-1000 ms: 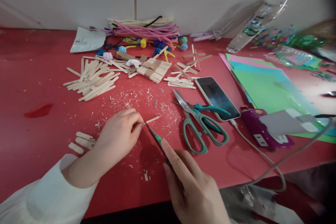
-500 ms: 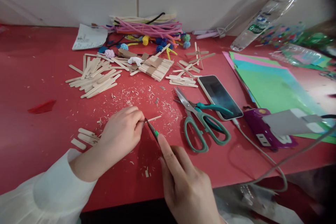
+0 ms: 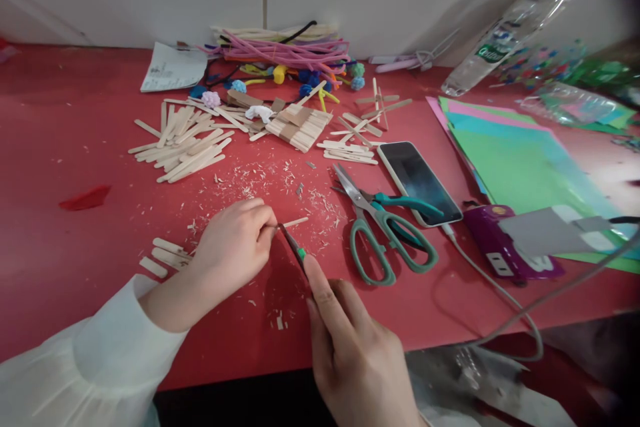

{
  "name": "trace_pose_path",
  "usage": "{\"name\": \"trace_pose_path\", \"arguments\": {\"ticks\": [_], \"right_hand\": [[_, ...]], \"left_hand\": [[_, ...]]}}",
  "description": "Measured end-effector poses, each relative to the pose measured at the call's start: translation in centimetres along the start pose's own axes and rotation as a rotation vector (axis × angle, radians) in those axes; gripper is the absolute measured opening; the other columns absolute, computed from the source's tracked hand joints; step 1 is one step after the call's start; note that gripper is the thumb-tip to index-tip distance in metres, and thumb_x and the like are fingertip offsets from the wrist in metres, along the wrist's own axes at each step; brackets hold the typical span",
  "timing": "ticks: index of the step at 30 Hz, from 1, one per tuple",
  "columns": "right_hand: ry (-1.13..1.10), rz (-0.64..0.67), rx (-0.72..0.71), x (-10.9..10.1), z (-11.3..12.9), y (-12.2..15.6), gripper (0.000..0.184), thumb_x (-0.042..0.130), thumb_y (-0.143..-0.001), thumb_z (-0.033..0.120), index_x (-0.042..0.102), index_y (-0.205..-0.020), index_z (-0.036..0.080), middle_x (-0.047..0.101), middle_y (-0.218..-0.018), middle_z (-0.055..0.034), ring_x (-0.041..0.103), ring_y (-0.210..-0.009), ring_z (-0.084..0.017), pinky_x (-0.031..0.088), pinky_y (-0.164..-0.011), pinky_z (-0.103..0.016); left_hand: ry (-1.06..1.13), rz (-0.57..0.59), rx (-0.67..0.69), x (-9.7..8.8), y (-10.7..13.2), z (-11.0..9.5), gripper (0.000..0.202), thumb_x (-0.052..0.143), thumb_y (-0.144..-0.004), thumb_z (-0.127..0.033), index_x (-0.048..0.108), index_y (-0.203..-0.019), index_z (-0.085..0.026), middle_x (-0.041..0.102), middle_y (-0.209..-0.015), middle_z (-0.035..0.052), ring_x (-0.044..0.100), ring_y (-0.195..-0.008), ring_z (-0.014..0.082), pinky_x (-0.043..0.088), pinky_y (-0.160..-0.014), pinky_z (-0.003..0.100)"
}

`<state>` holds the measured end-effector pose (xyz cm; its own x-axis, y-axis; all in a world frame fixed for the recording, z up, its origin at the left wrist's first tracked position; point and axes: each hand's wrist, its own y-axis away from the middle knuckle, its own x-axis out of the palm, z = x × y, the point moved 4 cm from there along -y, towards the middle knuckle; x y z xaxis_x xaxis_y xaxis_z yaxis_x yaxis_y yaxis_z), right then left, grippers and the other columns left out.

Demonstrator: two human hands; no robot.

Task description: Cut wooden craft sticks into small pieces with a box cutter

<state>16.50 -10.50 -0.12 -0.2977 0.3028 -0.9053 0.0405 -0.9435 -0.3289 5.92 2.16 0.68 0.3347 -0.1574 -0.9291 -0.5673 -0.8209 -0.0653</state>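
Note:
My left hand (image 3: 233, 247) pinches one end of a short thin wooden stick (image 3: 294, 221) and presses it to the red table (image 3: 65, 260). My right hand (image 3: 353, 353) grips a slim craft knife (image 3: 294, 248) with a green slider, forefinger stretched along its handle. The blade tip rests against the stick right beside my left fingertips. Wood shavings (image 3: 280, 190) are scattered around both hands.
Short cut stick pieces (image 3: 165, 257) lie left of my left wrist. A pile of craft sticks (image 3: 180, 143), pipe cleaners (image 3: 283, 53) and pompoms sit farther back. Green scissors (image 3: 385, 237), a phone (image 3: 417, 181), a purple device (image 3: 505, 247) with cable and coloured paper (image 3: 515, 160) lie to the right.
Both hands have stayed on the stick. The right hand with the knife has shifted slightly forward and left. The view has tilted a little.

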Motion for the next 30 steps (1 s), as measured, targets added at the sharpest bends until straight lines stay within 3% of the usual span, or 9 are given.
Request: {"name": "trace_pose_path", "arguments": {"ticks": [11,18,30], "right_hand": [[-0.016,-0.001,0.005,0.3,0.1,-0.2,0.045,0.035,-0.087,0.015,0.044,-0.131,0.008,0.062,-0.075,-0.0064,0.053,-0.039,-0.014,0.038,-0.028,-0.024],[-0.384,0.045,0.158,-0.5,-1.2,-0.7,0.040,0.039,-0.089,0.016,0.050,-0.127,0.010,0.065,-0.081,-0.0083,0.060,-0.050,-0.014,0.047,-0.037,-0.020],[-0.202,-0.009,0.092,-0.4,-0.7,0.1,0.040,0.038,-0.090,0.017,0.050,-0.129,0.012,0.065,-0.082,-0.0087,0.064,-0.053,-0.016,0.050,-0.041,-0.024]], "left_hand": [[-0.028,0.012,0.006,0.2,0.0,0.0,0.019,0.045,-0.081,-0.012,0.052,-0.065,-0.019,0.057,-0.071,0.0013,0.054,-0.070,0.0165,0.040,-0.061,0.028],[0.000,0.001,0.008,0.2,0.0,0.2,0.015,0.049,-0.081,-0.013,0.055,-0.068,-0.019,0.058,-0.073,0.0012,0.056,-0.071,0.0167,0.040,-0.062,0.028],[0.026,0.002,0.022,0.1,0.1,0.2,0.018,0.047,-0.083,-0.014,0.055,-0.067,-0.018,0.057,-0.073,0.0007,0.055,-0.070,0.0161,0.040,-0.062,0.027]]}}
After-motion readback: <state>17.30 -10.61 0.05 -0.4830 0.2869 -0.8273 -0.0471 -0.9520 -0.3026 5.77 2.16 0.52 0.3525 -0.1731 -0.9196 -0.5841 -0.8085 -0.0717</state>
